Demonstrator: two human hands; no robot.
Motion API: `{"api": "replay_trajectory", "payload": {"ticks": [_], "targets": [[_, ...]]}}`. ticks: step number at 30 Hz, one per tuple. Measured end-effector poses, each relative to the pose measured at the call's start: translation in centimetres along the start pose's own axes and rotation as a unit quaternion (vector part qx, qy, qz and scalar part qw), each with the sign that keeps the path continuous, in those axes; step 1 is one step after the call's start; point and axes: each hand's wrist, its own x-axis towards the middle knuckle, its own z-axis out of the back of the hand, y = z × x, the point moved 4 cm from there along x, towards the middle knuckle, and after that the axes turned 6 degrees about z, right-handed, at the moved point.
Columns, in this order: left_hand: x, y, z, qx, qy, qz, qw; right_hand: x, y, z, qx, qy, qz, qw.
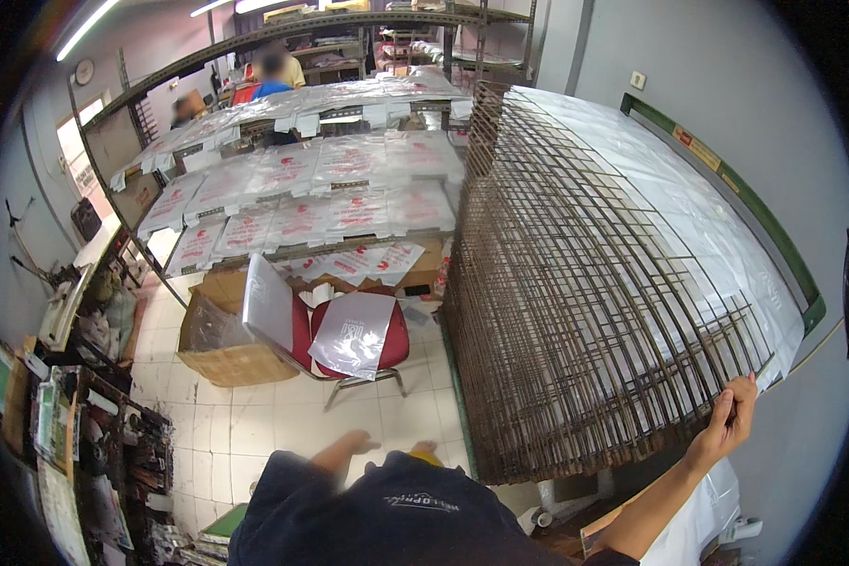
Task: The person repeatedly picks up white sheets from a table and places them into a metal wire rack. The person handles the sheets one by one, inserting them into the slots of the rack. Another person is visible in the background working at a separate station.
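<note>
My right hand [734, 415] is closed around the front right corner of a wire shelf on a tall drying rack [566, 311]. The rack has many closely stacked, dark metal grid shelves. White plastic sheets [674, 193] lie beneath the raised grid that my right hand holds. My left hand [354, 444] hangs low in front of my body, over the tiled floor, slightly blurred; its fingers look loosely apart and nothing shows in them. Ahead of it is a red chair [398, 341] with a printed, translucent plastic bag [354, 332] on its seat.
A cardboard box [226, 354] stands left of the chair. Behind, metal shelving carries rows of clear bags with red print [288, 168]. A cluttered workbench [75, 453] runs along the left. Other people [274, 75] are at the far back. A green frame [726, 170] edges the rack's right side.
</note>
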Motion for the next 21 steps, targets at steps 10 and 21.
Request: {"api": "replay_trajectory", "payload": {"ticks": [10, 21], "targets": [[0.5, 0.6, 0.0, 0.000, 0.002, 0.002, 1.000, -0.1, -0.3, 0.0, 0.015, -0.014, 0.002, 1.000], [0.6, -0.3, 0.5, -0.001, -0.005, 0.004, 1.000, 0.1, -0.1, -0.1, 0.009, -0.010, 0.006, 1.000]]}}
